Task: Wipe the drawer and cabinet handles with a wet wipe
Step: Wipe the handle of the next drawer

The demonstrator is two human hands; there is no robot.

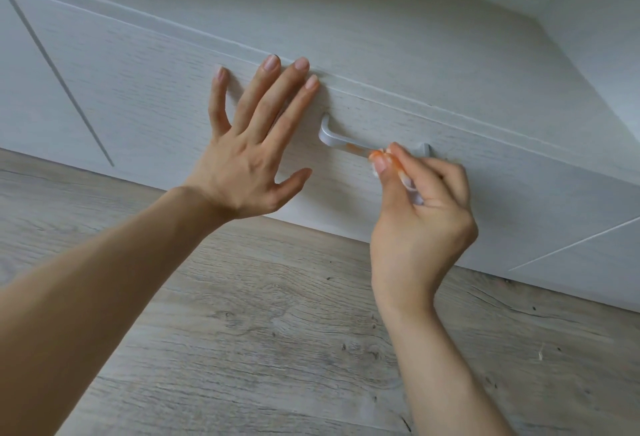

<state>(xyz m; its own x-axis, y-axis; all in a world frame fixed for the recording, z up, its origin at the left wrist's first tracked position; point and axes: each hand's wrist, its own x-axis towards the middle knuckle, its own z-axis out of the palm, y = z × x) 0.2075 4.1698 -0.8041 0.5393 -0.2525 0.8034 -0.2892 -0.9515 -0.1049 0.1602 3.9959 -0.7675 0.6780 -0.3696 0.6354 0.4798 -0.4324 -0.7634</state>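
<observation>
While your left hand (247, 144) lies flat with fingers spread on the drawer front (156, 99), bracing it shut, your right hand (420, 213) pinches a small wet wipe (388, 160), stained orange, against the handle (349, 144). Press the wipe round the bar and draw it along the full span, including both end posts and the orange smear beside your fingertips. The handle sits mid-drawer, its long axis running across the front, dipping right in this view.
</observation>
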